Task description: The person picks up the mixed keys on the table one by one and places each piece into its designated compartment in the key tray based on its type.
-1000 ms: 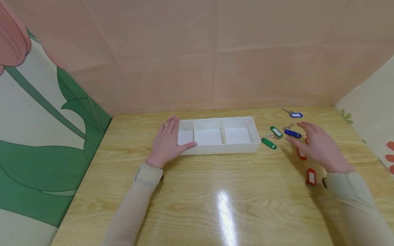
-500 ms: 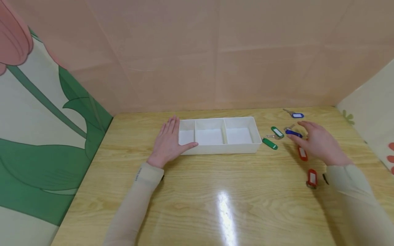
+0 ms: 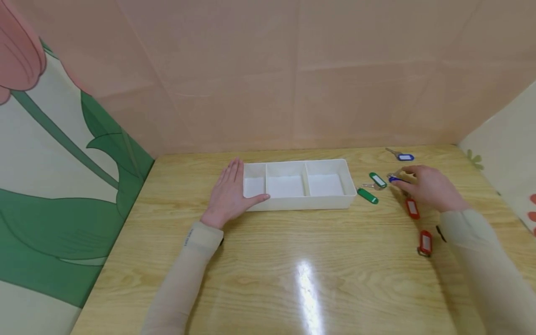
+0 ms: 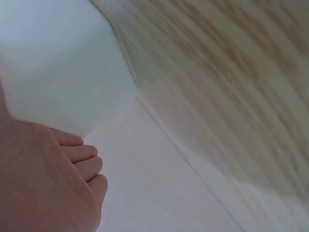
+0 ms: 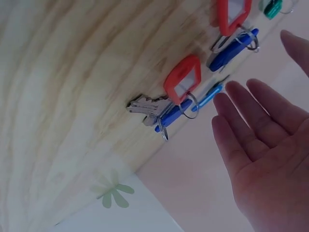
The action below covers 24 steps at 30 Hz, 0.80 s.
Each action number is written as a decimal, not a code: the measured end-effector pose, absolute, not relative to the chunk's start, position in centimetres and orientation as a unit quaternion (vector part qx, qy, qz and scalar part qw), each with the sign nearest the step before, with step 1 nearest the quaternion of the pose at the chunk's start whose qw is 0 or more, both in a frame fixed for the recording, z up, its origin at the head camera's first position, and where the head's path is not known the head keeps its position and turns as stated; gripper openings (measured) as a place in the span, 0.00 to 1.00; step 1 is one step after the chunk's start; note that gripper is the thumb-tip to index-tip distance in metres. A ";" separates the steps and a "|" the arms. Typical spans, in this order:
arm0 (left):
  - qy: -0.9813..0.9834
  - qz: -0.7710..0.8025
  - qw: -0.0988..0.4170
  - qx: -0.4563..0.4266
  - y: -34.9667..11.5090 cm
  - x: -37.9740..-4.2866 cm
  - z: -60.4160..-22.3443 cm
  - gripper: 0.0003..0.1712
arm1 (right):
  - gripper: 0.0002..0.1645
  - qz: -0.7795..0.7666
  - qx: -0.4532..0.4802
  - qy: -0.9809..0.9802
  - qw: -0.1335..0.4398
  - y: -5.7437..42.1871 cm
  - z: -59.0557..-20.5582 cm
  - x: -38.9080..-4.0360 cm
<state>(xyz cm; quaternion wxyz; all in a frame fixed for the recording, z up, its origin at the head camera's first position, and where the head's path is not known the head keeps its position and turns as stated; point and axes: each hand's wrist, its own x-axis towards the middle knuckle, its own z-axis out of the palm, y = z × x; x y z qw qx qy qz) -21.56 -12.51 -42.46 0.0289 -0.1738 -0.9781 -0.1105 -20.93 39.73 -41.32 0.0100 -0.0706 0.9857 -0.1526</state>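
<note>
My left hand [image 3: 228, 195] rests against the left end of a white tray [image 3: 310, 203] with three compartments, its fingers straight along the side and the thumb over the front rim. To the tray's right, my right hand [image 3: 433, 186] is low over the table beside a blue key tag [image 3: 393, 178], partly hidden by the fingers. In the right wrist view, that hand's fingers [image 5: 256, 116] are extended, the thumb held apart, and no held thing shows. Beyond them lie a red key tag [image 5: 183, 79] with keys and several blue tags, one being [image 5: 234, 50].
Two green key tags, including the nearer green tag [image 3: 367, 195], lie by the tray's right end. A farther blue key tag [image 3: 405, 157] sits near the back wall. Red tags [image 3: 412, 208] lie below the right hand, one nearer the front.
My right hand has lowered, its thumb and index finger coming closer together around the blue key tag. The left hand stays in place on the tray.
</note>
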 end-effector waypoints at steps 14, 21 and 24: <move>-0.979 -0.105 0.021 -0.172 -12.4 -21.6 -42.4 0.76 | 0.21 -0.132 -0.082 0.988 0.022 40.7 -42.4 -22.3; -0.980 -0.105 0.022 -0.170 -12.5 -21.6 -42.3 0.76 | 0.20 -0.137 -0.067 0.988 0.023 40.8 -42.6 -22.4; -0.979 -0.104 0.025 -0.171 -12.5 -21.5 -42.3 0.76 | 0.20 -0.148 -0.066 0.987 0.012 40.8 -42.7 -22.3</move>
